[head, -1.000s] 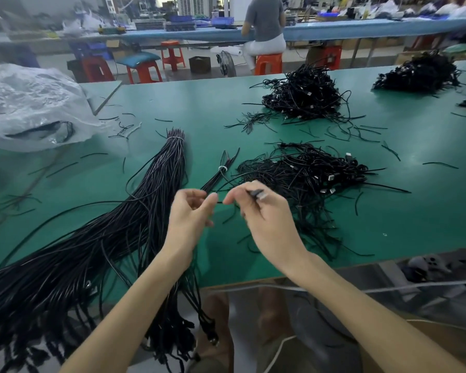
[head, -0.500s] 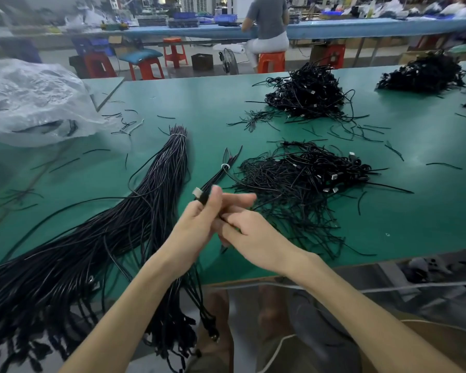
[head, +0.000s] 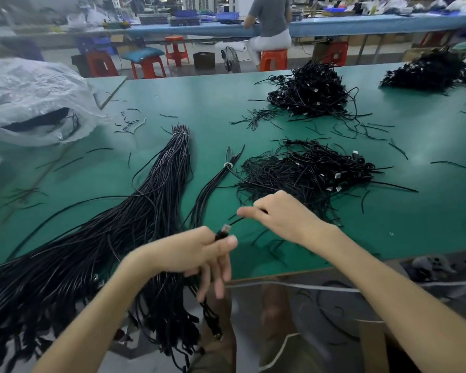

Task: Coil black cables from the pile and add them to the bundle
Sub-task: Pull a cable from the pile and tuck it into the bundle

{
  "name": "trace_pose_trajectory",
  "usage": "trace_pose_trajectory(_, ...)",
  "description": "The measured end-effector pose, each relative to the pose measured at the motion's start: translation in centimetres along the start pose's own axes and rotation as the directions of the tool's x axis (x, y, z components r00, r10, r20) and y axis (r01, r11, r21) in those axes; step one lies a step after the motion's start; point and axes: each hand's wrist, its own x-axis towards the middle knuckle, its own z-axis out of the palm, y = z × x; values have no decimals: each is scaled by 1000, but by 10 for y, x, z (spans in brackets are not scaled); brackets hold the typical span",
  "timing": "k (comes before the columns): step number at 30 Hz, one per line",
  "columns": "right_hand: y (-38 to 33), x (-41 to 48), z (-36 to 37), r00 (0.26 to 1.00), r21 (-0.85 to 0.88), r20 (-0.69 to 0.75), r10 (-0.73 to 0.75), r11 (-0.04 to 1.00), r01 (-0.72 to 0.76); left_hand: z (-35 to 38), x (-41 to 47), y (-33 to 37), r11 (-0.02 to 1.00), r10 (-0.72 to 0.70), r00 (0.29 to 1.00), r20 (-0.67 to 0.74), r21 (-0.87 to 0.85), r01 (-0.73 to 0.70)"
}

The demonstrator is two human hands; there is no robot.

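Half a second before, the two hands had been pressed together with the plug held up between them. Now they were seen drawn apart. The plug (head: 225, 229) was kept in the left hand (head: 197, 254), pinched between the thumb and the curled forefinger, while the other fingers were let hang loosely over the table edge. The right hand (head: 285, 219) had been carried off to the right, and its fingertips were closed on the cable (head: 237, 219) a little way along. A short, nearly straight stretch of cable was shown between the two grips, above the near part of the green table (head: 388, 211).

From this it was judged that one cable had been taken up and was being run out through the fingers. It had not yet been coiled or added to anything.

The cable was thin, black and limp, with a black housing and a silver tip at the plug. Its far end was hidden behind the right hand. The pile (head: 307, 170) lay just beyond that hand, loose and tangled. The long tied bundle (head: 151, 200) lay to the left, its tails hanging off the edge.
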Motion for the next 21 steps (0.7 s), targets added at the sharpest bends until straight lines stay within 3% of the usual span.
trace_pose_trajectory(2, -2, 3, -7, 998, 65, -69, 11, 998, -7, 6, 11, -7, 998, -26, 977, -212, 57, 39)
trace_pose_trajectory(4, -11, 2, -7, 985, 250, -170, 21, 968, 23, 7, 18, -13, 997, 74, 875, -478, 16, -76)
trace_pose_trajectory(6, -24, -1, -1, 972, 453, -227, 61, 890, 50, 7, 23, -10, 977, 168, 768, -618, -2, -215)
trace_pose_trajectory(9, -46, -4, 13, 969, 688, -227, 96, 720, 90, 11, 33, 1, 896, 211, 770, -602, -197, -399)
trace_pose_trajectory(11, -56, -6, 26, 975, 738, -204, 83, 668, 97, 12, 37, 12, 746, 176, 807, -564, -458, -483)
trace_pose_trajectory(13, -62, -9, 40, 983, 760, -172, 72, 644, 86, 10, 38, 20, 602, 167, 798, -579, -582, -547)
trace_pose_trajectory(16, -62, -12, 56, 990, 733, -135, 48, 676, 67, 3, 31, 28, 375, 160, 745, -647, -659, -652)
trace_pose_trajectory(19, -52, -16, 60, 990, 640, -138, 36, 766, 62, -10, 14, 29, 99, 135, 759, -637, -754, -650)
trace_pose_trajectory(21, -46, -17, 58, 989, 567, -147, 24, 821, 64, -14, 0, 30, 87, 199, 780, -594, -782, -617)
